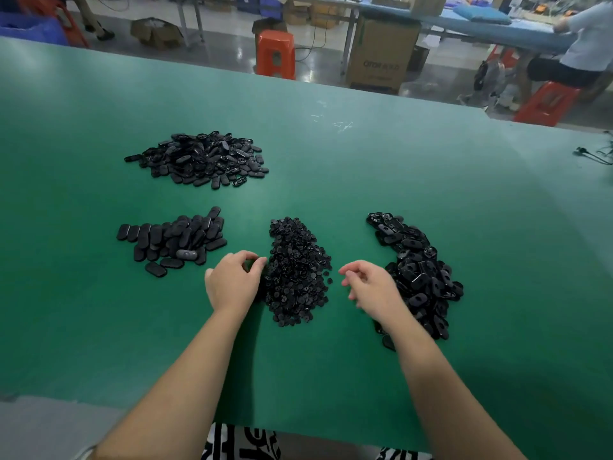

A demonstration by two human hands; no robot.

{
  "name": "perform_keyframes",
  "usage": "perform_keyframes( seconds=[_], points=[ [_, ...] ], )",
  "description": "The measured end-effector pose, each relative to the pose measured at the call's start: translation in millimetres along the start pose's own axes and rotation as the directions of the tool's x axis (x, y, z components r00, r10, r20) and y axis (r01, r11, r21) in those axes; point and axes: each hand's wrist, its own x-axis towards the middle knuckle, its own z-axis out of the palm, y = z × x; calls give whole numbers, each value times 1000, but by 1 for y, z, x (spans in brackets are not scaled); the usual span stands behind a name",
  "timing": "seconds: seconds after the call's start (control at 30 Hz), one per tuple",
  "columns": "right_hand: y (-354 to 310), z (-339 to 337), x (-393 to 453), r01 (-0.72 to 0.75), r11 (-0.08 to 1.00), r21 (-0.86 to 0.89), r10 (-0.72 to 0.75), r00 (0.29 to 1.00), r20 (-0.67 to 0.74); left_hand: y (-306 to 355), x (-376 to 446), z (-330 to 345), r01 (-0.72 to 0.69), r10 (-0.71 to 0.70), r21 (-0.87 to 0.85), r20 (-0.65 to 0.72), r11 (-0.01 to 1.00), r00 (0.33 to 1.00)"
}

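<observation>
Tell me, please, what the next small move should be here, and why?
Probably the left hand should pick one small round piece from the middle pile. Its curled fingertips sit at that pile's left edge; whether they hold one yet is unclear. The right hand hovers loosely curled, apparently empty, beside the pile of oval shells.

Only one print comes near to reading. It stands low on the front of the brown carton [381,38] on the floor beyond the table [431,194]. It is a line of pale letters that may begin "QITOM", followed by two or three characters too blurred to make out. A fainter line beneath it is only a smear. The black-and-white cloth [242,443] at the bottom edge bears bold strokes shaped like characters, cut off and unreadable. Any mark on the heaped discs [298,277] is too small to tell.
</observation>
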Motion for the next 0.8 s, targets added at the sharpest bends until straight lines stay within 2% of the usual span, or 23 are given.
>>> perform_keyframes(
  seconds=[0.07, 0.17, 0.3, 0.37, 0.43, 0.8],
  points=[
    [-1, -24, 5, 23, 962, -271, -20, 1000, 11, 1, 0, 0, 0, 0, -3, -3, 1000, 1000],
    [-2, -49, 10, 29, 773, -634, 53, 992, 110, -1, 0, 1, -4, 4, -11, -28, 1000, 1000],
    [-8, -56, 7, 100, 564, -819, 172, 957, 235, -3, -1, 4, -4, 3, -20, -56, 1000, 998],
    [-6, -53, 6, 142, 493, -858, 200, 942, 271, -4, -1, 5, -3, 0, -32, -71, 999, 997],
    [-3, -49, 5, 163, 477, -863, 198, 937, 287, -5, -1, 5, -1, -2, -38, -79, 999, 997],
    [4, -36, 11, 221, 574, -789, 85, 941, 326, -4, -2, 4, -26, 24, -32, -65, 999, 998]
  ],
)
